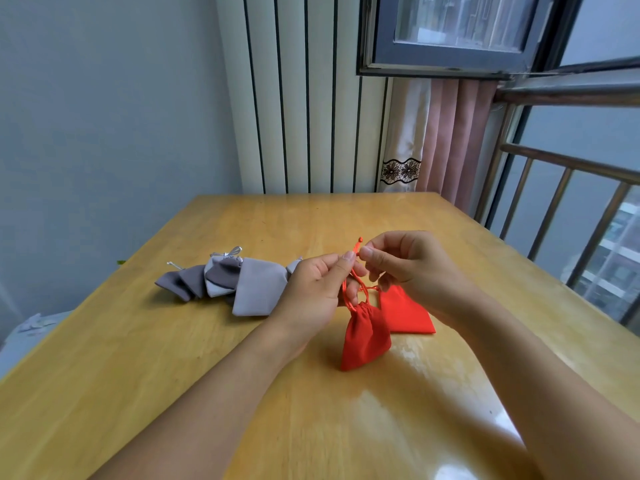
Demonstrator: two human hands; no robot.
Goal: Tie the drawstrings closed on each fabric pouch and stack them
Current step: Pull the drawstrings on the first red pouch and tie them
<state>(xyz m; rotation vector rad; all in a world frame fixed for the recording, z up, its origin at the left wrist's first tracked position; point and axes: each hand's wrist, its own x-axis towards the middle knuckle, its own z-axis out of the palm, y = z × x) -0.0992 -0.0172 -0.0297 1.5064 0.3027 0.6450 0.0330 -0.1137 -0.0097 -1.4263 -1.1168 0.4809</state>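
Here, left grip [313, 289] and right grip [405, 263] both pinch red drawstring [351, 271]; cinched red pouch [365, 336] hangs below.

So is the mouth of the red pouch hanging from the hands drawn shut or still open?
Drawn shut. The hanging red pouch is gathered into tight pleats at its neck, and both hands pinch its drawstring above. Whether a knot is tied, cannot tell.

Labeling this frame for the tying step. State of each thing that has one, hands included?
Held red pouch: mouth cinched, hanging from its drawstring, knot unfinished.
Red drawstring: pinched by both hands, pulled up.
Second red pouch: flat on the table, behind the held one.
Grey pouches: lying in an overlapping row, at least one tied.
Left hand: pinching the drawstring.
Right hand: pinching the drawstring.
Window: swung open.
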